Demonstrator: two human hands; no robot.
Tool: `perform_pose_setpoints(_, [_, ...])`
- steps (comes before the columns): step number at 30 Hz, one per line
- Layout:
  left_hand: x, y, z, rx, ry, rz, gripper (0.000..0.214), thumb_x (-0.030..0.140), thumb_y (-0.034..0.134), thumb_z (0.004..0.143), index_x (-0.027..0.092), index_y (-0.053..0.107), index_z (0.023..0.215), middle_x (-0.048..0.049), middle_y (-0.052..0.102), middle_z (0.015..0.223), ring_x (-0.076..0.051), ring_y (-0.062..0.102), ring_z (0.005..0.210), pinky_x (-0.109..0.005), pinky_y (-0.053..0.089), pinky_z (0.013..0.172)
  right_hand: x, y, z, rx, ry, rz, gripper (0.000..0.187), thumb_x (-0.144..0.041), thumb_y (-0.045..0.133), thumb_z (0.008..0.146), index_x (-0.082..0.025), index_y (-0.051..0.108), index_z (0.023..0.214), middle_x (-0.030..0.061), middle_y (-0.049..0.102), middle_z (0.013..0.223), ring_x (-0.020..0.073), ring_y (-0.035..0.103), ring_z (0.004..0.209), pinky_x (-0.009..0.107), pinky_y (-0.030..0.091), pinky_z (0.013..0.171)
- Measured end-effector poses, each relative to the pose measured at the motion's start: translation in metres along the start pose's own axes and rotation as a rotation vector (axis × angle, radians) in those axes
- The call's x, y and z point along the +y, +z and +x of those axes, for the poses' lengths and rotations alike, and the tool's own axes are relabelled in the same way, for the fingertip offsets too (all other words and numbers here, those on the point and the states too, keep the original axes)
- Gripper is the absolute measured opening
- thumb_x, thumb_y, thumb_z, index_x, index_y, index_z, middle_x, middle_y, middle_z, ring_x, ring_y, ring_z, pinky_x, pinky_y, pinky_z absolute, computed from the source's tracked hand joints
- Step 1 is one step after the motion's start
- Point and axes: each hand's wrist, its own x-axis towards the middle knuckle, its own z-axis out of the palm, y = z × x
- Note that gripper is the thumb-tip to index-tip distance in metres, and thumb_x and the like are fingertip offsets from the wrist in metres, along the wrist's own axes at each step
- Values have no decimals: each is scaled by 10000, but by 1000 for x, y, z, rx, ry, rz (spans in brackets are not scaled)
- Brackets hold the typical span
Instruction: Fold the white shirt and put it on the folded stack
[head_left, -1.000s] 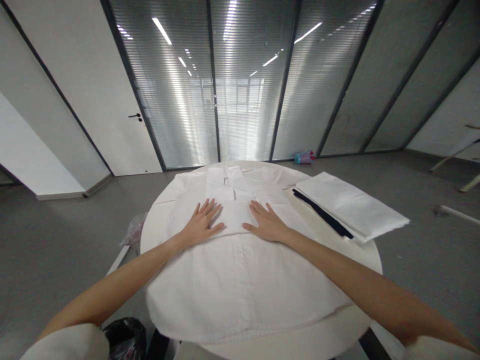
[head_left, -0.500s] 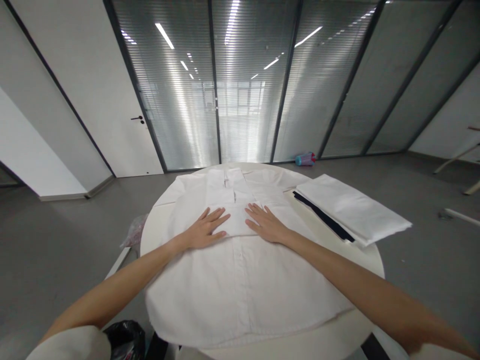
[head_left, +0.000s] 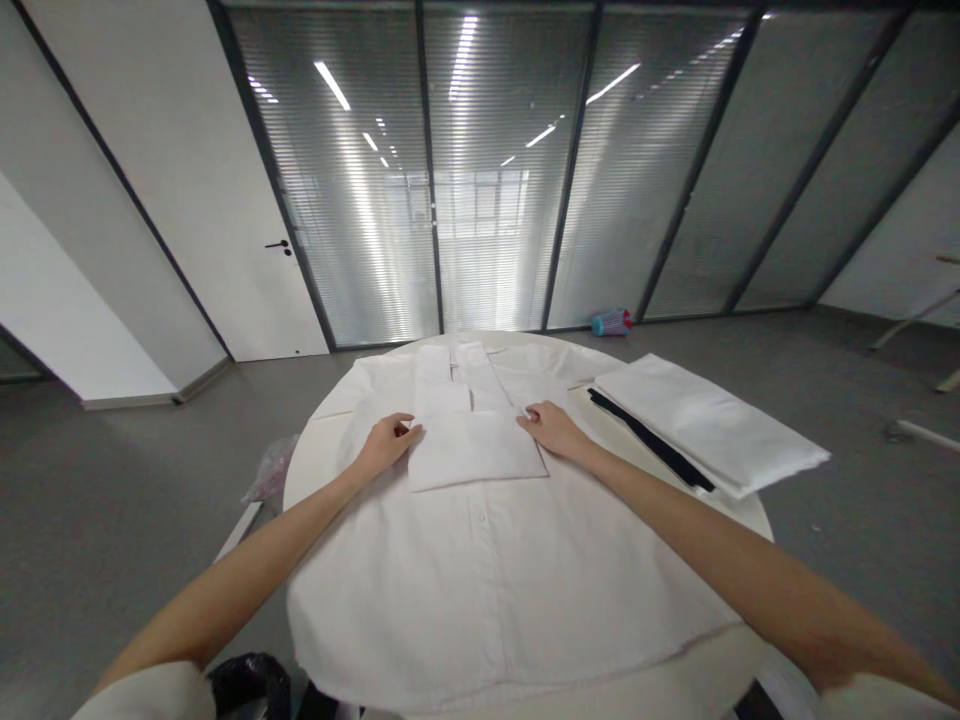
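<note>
Folding step in hand: my left hand (head_left: 388, 445) and right hand (head_left: 551, 428) sit half-curled at either side of the folded panel (head_left: 472, 450), on the white shirt (head_left: 487, 590) under both palms. Any grip is unclear from here. Next move calls for firm hold on the panel's edges.

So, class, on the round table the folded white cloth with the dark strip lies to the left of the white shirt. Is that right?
No: the folded white cloth lies to the right of the white shirt, as the head view shows. The rest holds: it lies on the round table, with the dark strip.
</note>
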Motion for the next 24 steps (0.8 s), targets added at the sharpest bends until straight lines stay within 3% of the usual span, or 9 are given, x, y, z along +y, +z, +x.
perform_pose_setpoints(2, [-1,-3,2,-14,11,-60,480,450,687,731,126,674,1086,10,601,650,-142,537,569,-251,401,532,2,1,5,-24,9,13,279,-347,560,955,-118,699,1033,144,696,1059,242,654,983,300,470,859])
perform_pose_setpoints(5, [3,-6,1,9,54,-150,528,366,707,680,168,626,1162,41,586,660,-124,534,543,-236,410,522,1,1,11,-8,-4,39,194,-296,573,946,-157,677,1033,95,719,1045,201,660,958,264,467,819])
perform_pose_setpoints(8, [4,-5,2,38,82,-170,552,345,670,717,205,555,1239,48,586,694,-124,547,545,-232,422,513,-3,3,17,10,19,46,190,-289,527,974,-189,646,1082,68,731,1052,178,664,949,250,462,798])
perform_pose_setpoints(12, [-1,-3,5,37,106,-50,489,305,639,760,193,545,1227,42,571,705,-141,571,589,-266,485,585,-7,9,23,4,85,2,184,-297,569,943,-193,653,1070,86,741,1025,227,675,942,287,459,753])
perform_pose_setpoints(17, [23,-7,-1,118,309,184,292,257,601,816,220,642,1103,-64,633,1081,-198,663,904,-352,540,839,-11,13,18,17,86,-46,215,-314,551,954,-195,646,1105,113,728,1064,261,662,1009,317,452,790])
perform_pose_setpoints(21, [62,6,-12,-82,425,365,267,303,463,951,229,695,1060,-62,706,1126,-233,665,1064,-368,504,965,-12,14,13,24,63,-58,222,-298,529,968,-194,627,1137,110,724,1074,252,658,1019,316,447,820])
perform_pose_setpoints(24, [73,29,-22,-202,486,522,376,373,407,1002,219,647,1248,-84,655,1313,-280,590,1238,-427,451,1056,-10,14,13,30,60,-52,290,-288,526,967,-205,572,1240,83,730,1008,243,667,967,315,455,805])
